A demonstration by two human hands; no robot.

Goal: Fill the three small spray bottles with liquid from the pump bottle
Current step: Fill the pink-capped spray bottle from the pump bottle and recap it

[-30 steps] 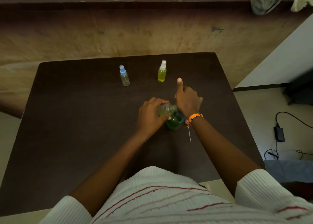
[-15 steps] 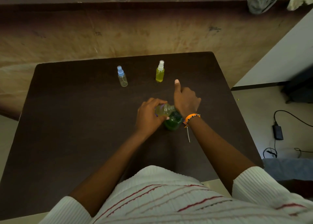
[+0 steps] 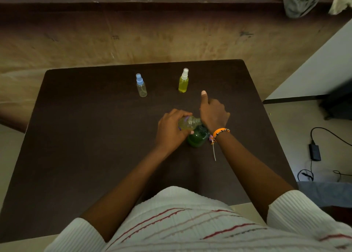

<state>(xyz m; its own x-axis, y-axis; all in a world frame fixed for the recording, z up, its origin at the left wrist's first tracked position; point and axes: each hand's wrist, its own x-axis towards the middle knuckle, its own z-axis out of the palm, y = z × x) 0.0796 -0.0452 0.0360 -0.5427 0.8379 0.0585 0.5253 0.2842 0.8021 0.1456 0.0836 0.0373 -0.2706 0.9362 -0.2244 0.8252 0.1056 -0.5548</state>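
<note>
A: Status on the 3 sprays?

B: I'm seeing 1 done: the yellow-filled bottle (image 3: 183,82) w/ white cap is standing capped toward the far edge of the table (image 3: 80,137). The blue-cap bottle (image 3: 141,85) is standing to its left, well apart, looking clear, so I'm judging it not yet filled. Bottle no. 3, the uncapped bottle (image 3: 188,122), is lying tilted in my left hand (image 3: 171,130), fingers wrapped round it, neck pointing toward the pump. It's showing pale yellow liquid inside, approx partway up; can't tell the exact level.

A: And the pump bottle?

B: The green pump bottle (image 3: 198,137) is sitting mid-table, right under both hands. My right hand (image 3: 214,114) is covering its top, fingers curled over the pump head, thumb sticking out toward the far edge. So I'm reading this as mid-fill on no. 3, then capping it; can't see its cap anywhere. Blue one's left after that.

A: Room to move?

B: Plenty. The pump is standing well in from every table edge, dark bare surface on both sides. The 2 standing bottles are near the far edge but well apart from my hands. Only my bracelet (image 3: 221,132) cord is dangling beside the pump.
</note>
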